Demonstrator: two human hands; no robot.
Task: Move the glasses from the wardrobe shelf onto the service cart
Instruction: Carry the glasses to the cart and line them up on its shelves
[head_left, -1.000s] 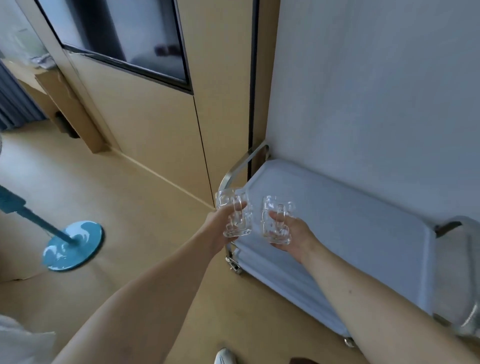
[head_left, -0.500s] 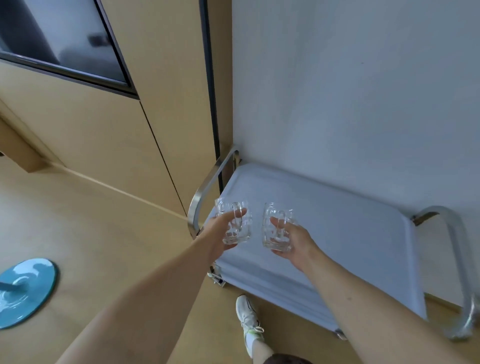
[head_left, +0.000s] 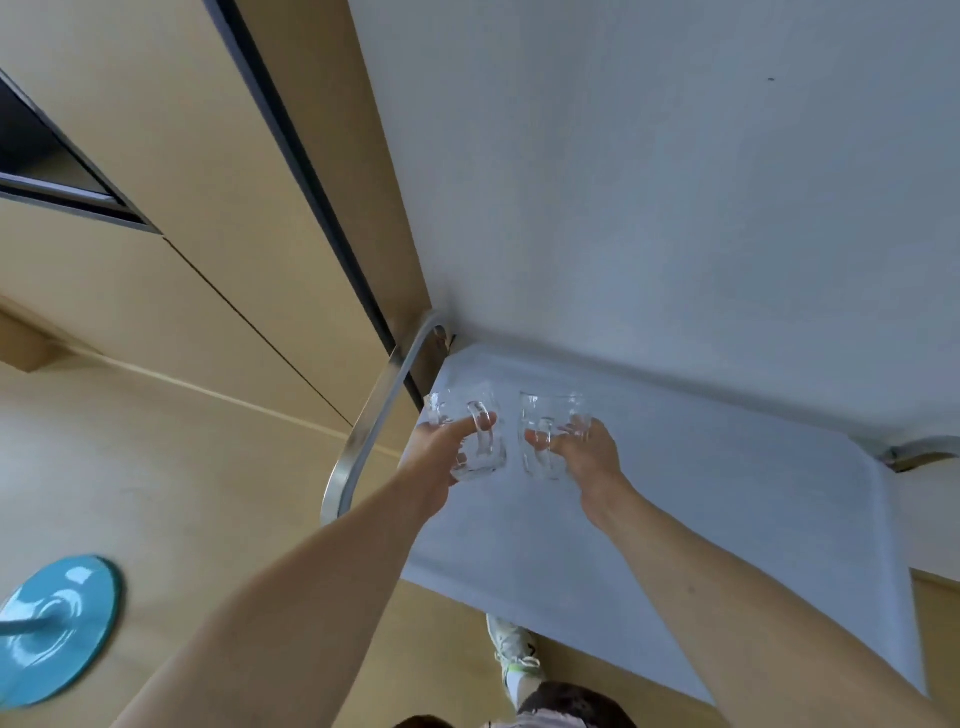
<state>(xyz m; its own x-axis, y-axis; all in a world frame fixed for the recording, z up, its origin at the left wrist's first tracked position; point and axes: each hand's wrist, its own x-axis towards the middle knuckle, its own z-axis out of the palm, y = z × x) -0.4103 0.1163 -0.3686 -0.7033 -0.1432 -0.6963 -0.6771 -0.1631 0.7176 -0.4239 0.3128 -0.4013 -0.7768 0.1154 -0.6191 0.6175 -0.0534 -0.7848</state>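
I carry two clear glass mugs with handles over the service cart (head_left: 701, 519), whose top is covered by a pale blue-grey cloth. My left hand (head_left: 436, 457) grips the left glass (head_left: 480, 452) by its side, thumb across the handle. My right hand (head_left: 587, 452) holds the right glass (head_left: 543, 441), fingers curled round it. Both glasses hang upright, side by side, above the cart's left part. Whether their bases touch the cloth I cannot tell.
The cart's left metal handle (head_left: 371, 421) curves up just left of my left hand; the right handle (head_left: 919, 449) shows at the far edge. A white wall (head_left: 675, 182) backs the cart, wooden panels (head_left: 182, 234) lie to the left. A blue fan base (head_left: 52, 629) and my shoe (head_left: 511, 644) are on the floor.
Both hands moved forward and further over the cart top with the glasses; the view swung closer to the cart and the wall.
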